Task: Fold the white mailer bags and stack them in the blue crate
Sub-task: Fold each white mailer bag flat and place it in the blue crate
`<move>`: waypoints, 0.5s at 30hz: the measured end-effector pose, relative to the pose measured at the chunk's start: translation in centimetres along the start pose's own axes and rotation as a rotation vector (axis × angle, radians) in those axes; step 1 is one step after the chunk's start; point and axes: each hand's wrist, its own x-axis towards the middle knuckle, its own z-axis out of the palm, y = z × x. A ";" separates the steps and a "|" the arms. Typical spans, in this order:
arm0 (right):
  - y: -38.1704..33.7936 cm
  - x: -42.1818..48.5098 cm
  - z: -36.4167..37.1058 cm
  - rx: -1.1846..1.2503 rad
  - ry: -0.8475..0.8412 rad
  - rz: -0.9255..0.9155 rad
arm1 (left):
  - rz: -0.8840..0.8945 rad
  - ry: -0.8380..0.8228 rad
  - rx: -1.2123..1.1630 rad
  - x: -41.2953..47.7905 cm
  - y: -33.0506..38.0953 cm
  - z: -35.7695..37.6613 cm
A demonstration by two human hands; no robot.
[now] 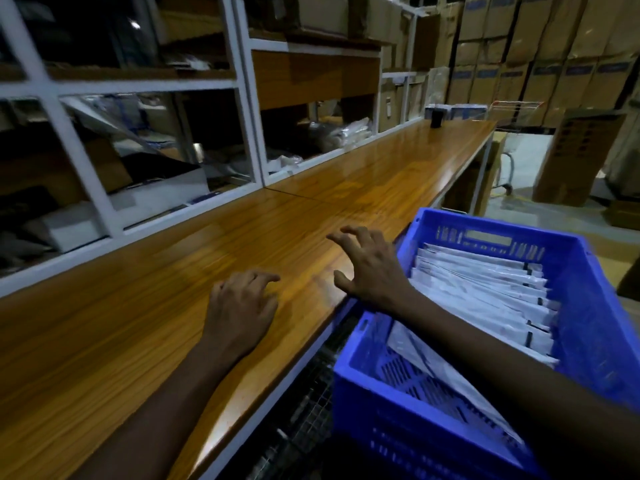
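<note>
Your left hand (242, 313) lies on the wooden counter (138, 323), fingers loosely curled and empty; your right hand (370, 268) hovers at the counter edge, fingers spread, holding nothing. Just beside it, the blue crate (595, 327) already holds a row of folded white mailer bags (485, 289). No unfolded bag is visible on the counter, so the work appears well advanced.
</note>
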 end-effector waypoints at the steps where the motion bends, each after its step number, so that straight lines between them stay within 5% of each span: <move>1: -1.3 0.9 0.2 -0.002 -0.057 -0.008 | -0.036 0.017 0.007 -0.9 -1.4 -0.9; 8: -13.2 3.5 5.3 0.028 -0.278 -0.322 | -0.281 0.122 0.147 -7.8 -9.6 -6.3; 15: -24.4 3.5 10.2 0.204 -0.177 -0.377 | -0.439 0.190 0.334 -13.0 -13.3 -10.9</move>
